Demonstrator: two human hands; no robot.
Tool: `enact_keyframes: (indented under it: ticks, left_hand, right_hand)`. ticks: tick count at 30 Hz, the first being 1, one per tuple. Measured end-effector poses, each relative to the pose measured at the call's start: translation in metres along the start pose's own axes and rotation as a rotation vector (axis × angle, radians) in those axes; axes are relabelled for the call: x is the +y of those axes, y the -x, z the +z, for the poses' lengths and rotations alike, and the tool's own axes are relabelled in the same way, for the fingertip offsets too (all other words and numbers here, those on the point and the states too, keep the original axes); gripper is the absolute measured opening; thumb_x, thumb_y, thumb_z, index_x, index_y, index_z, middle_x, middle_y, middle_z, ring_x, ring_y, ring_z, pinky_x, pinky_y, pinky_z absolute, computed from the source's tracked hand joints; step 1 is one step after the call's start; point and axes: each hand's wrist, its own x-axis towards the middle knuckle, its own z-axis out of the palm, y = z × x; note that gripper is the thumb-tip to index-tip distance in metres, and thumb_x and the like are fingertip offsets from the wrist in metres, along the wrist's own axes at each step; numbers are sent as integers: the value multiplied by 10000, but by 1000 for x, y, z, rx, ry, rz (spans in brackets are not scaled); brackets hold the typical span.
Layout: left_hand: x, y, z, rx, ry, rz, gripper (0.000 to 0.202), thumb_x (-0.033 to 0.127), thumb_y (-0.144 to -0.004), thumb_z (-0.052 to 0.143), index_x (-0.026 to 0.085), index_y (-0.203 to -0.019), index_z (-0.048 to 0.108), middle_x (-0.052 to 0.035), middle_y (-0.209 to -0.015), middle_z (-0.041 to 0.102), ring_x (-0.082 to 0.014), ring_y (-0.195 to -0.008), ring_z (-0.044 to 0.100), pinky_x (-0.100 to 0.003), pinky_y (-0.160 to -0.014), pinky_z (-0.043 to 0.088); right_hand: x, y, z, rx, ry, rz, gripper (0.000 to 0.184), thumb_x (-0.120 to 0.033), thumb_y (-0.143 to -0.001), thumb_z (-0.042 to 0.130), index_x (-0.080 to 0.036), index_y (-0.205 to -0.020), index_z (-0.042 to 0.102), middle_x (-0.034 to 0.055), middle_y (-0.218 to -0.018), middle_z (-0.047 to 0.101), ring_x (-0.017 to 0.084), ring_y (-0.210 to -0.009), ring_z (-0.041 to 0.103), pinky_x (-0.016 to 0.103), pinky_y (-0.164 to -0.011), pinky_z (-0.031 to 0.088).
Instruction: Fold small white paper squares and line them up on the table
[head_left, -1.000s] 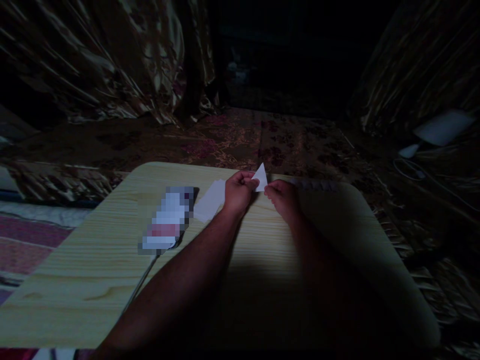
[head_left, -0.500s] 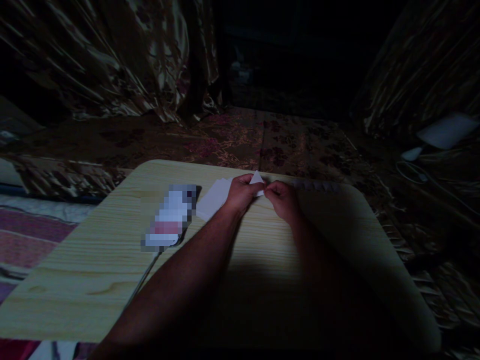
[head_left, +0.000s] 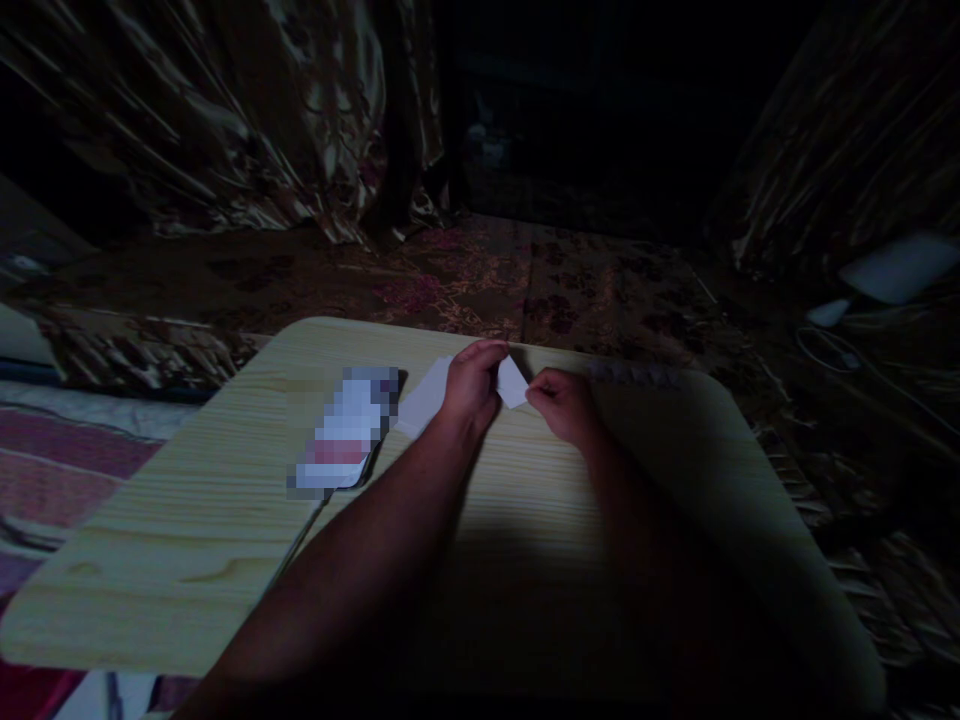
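A small piece of white paper [head_left: 512,383] is held between my two hands near the far edge of the wooden table [head_left: 360,580]. My left hand [head_left: 472,385] is closed on the paper's left side, with the thumb over its top. The fingertips of my right hand [head_left: 564,402] pinch its right corner. More white paper [head_left: 425,400] lies flat on the table, partly behind my left hand and wrist. The fold lines of the held piece are too dim to make out.
A phone [head_left: 346,428], blurred by pixels, lies left of the paper with a cable [head_left: 301,535] running from it. A row of small pale shapes [head_left: 634,375] lies at the table's far right. Beyond are a patterned cloth [head_left: 480,275], curtains [head_left: 330,120] and a white lamp-like object [head_left: 900,268].
My left hand has turned and its thumb has shifted up. The held paper has tilted, so its peak no longer points up and more of its face shows between my hands.
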Motion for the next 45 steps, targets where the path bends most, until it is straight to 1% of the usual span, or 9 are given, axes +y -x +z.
enact_keyframes:
  ticks: [4,7,13,16,19,22,33,39,45]
  left_hand:
    - [0,0,2,13,53,40,170,215,-592,780,160,-699,659,25,-632,592,-84,-581,506,-223,-569,395]
    - [-5,4,5,-41,-73,52,202,297,-630,792,164,-723,671,8,-671,628,-99,-585,523,-237,-551,386]
    - [-14,9,3,-129,-364,80,228,323,-617,830,161,-656,674,15,-579,595,-96,-508,476,-249,-520,363]
    - [-14,10,1,-182,-436,97,228,334,-622,833,159,-667,693,18,-573,587,-92,-505,465,-242,-511,344]
    - [-14,11,2,-234,-493,100,249,333,-605,848,159,-634,672,24,-561,571,-85,-492,447,-235,-493,326]
    - [-15,12,4,-222,-530,108,280,329,-588,860,162,-591,636,28,-541,552,-83,-477,435,-234,-474,312]
    - [-10,10,7,-39,-255,61,254,292,-602,812,173,-605,588,32,-522,555,-90,-450,457,-240,-467,336]
    - [-9,11,7,-74,-257,34,299,334,-587,849,168,-622,604,28,-525,566,-96,-443,474,-245,-463,355]
    - [-11,9,5,-111,-251,38,296,340,-586,859,162,-634,628,18,-549,591,-98,-480,504,-245,-493,385]
  right_hand:
    - [3,-1,0,36,10,11,106,-261,-720,615,-203,-631,602,-42,-566,558,127,-565,509,252,-556,353]
    - [2,-1,-2,67,11,16,107,-263,-718,620,-204,-632,603,-43,-566,556,128,-570,505,255,-565,360]
    - [-2,-2,-5,128,21,46,109,-303,-733,636,-207,-680,628,-33,-593,581,140,-594,521,262,-576,381]
    - [-1,-2,-5,155,-10,38,130,-334,-754,629,-206,-741,642,-20,-647,623,147,-623,550,266,-596,404]
    - [-1,-2,-5,176,17,21,152,-338,-753,615,-213,-671,586,-31,-598,571,135,-594,509,262,-577,379]
    - [-1,-2,-5,179,21,24,150,-327,-734,608,-216,-643,563,-39,-577,545,130,-581,487,260,-559,354]
    - [2,-4,-8,157,-29,92,77,-275,-691,605,-211,-657,633,-37,-556,553,140,-564,498,264,-546,368]
    - [-2,-3,-9,99,-230,133,229,-374,-711,646,-190,-833,709,-25,-606,614,128,-539,501,258,-518,375]
    - [-2,-2,-9,71,-51,111,199,-385,-743,670,-188,-752,694,-7,-595,643,137,-550,548,263,-547,419]
